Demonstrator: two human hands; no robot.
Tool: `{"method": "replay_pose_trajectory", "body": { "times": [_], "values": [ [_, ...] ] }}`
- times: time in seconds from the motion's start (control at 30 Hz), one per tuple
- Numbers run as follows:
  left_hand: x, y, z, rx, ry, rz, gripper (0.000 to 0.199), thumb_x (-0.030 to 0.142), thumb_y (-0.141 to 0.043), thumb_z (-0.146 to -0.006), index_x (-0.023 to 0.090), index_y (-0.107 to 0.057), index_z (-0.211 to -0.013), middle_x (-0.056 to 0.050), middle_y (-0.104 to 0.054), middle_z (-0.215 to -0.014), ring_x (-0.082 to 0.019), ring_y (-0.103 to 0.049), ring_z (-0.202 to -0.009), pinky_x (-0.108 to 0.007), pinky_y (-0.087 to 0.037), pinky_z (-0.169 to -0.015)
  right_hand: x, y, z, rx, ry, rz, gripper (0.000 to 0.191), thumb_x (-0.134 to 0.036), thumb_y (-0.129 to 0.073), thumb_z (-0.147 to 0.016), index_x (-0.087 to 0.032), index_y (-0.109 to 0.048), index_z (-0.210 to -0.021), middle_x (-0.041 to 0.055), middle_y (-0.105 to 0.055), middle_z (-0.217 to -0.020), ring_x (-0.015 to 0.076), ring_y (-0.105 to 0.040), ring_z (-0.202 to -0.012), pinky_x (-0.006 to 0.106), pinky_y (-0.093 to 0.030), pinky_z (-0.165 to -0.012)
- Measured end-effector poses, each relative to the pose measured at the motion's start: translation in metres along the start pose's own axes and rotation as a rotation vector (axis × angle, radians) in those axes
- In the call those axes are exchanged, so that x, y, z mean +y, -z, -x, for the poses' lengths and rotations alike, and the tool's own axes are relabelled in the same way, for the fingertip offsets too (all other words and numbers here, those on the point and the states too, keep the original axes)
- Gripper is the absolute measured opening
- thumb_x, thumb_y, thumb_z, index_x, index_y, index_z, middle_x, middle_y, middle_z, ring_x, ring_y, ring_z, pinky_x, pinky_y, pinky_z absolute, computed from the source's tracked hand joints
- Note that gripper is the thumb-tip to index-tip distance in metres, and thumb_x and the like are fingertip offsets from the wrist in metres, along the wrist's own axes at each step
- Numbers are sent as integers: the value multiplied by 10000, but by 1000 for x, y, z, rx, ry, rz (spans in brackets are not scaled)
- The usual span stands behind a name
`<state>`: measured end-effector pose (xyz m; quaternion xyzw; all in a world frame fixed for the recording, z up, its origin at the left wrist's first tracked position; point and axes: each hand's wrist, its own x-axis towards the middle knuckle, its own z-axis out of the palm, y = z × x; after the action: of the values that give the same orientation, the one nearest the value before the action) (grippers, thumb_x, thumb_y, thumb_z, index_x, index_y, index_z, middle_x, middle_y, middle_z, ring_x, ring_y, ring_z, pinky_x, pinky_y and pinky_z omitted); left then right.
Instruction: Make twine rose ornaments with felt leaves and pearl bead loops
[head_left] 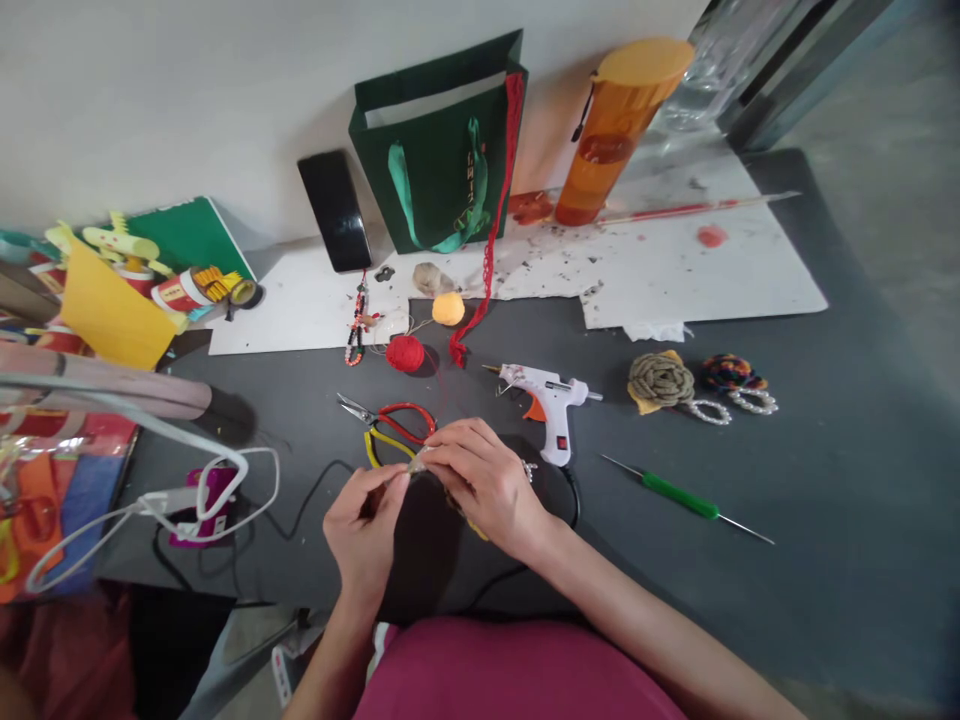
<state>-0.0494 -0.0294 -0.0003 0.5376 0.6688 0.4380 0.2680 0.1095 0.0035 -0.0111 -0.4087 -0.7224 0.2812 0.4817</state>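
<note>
Both my hands meet above the front of the desk. My left hand (367,520) is closed, thumb and forefinger pinching one end of a small pale piece (418,462) whose kind I cannot make out. The fingertips of my right hand (487,485) are closed on its other end. Below the right palm a bit of yellow (477,528) shows, and some white beads (529,470) peek out beside that hand; most of what they belong to is hidden. Just beyond the fingers lie scissors-like pliers (405,422) with red and yellow handles. A white glue gun (551,400) rests to the right.
Rightward are a green-handled crochet hook (682,495) and two crocheted flowers (660,380) with bead loops. A red yarn ball (405,352), phone (335,210), green paper bag (442,150) and orange bottle (619,130) stand or lie behind. White cables (225,470) cross the left side.
</note>
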Motion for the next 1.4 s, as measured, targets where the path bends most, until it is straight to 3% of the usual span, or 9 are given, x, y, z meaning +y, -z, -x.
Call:
{"method": "replay_pose_trajectory", "body": {
  "times": [0.13,0.3,0.57,0.8,1.0,1.1,1.2,1.3,1.4],
  "values": [
    [0,-4,-2,-1,-173,-140,88,243,-678,-784,217,-760,-802,29,-604,-559,-91,-485,-478,-208,-387,-471,-1,0,-1,2,3,6,136,-137,-523,-929,-173,-654,-935,83,-674,-929,205,-578,-912,360,-538,-793],
    [2,-4,-2,26,-223,-170,109,216,-692,-771,241,-772,-841,36,-579,-525,-91,-441,-451,-215,-363,-462,1,0,-1,3,1,1,141,-138,-517,-931,-173,-653,-934,84,-673,-932,204,-576,-913,364,-541,-788],
    [2,-3,1,32,82,2,236,174,-791,-614,301,-785,-813,-2,-638,-566,-133,-442,-494,-245,-387,-553,0,0,-1,0,-12,1,138,-138,-522,-930,-178,-654,-940,82,-673,-940,206,-579,-919,371,-542,-795],
    [11,0,-4,-78,54,-8,164,186,-714,-711,282,-784,-825,10,-624,-590,-117,-458,-512,-225,-383,-534,1,0,-1,0,-2,-3,129,-123,-532,-921,-168,-652,-936,87,-674,-927,205,-579,-915,360,-539,-793],
    [-2,1,-11,-188,353,234,134,265,-759,-660,182,-759,-766,-28,-676,-688,-132,-551,-608,-228,-440,-566,1,-1,0,9,10,5,134,-118,-526,-923,-173,-648,-931,83,-675,-920,204,-579,-900,368,-544,-779],
    [-3,-1,-12,-170,483,361,222,275,-785,-632,155,-733,-811,27,-556,-554,-85,-447,-511,-190,-373,-480,0,0,-1,4,5,8,140,-124,-522,-927,-181,-649,-941,82,-676,-926,206,-581,-908,375,-545,-783],
    [7,0,-17,-144,671,659,210,290,-724,-707,153,-685,-862,78,-401,-517,-43,-306,-436,-156,-281,-403,0,0,-1,-2,0,8,143,-123,-520,-927,-181,-650,-943,82,-676,-928,207,-582,-913,376,-545,-789],
    [19,6,-24,-161,941,963,41,141,-608,-756,153,-604,-794,28,-479,-666,-41,-405,-502,-134,-341,-433,1,0,0,1,-4,0,141,-120,-523,-923,-178,-651,-937,83,-677,-930,206,-585,-912,375,-544,-791],
    [25,12,-29,-129,1086,1060,200,-37,-487,-741,146,-552,-791,-8,-524,-778,-30,-478,-565,-103,-346,-442,1,-1,0,3,-4,-3,144,-126,-520,-924,-182,-652,-941,80,-676,-934,204,-585,-916,377,-542,-795]
  ]
}}
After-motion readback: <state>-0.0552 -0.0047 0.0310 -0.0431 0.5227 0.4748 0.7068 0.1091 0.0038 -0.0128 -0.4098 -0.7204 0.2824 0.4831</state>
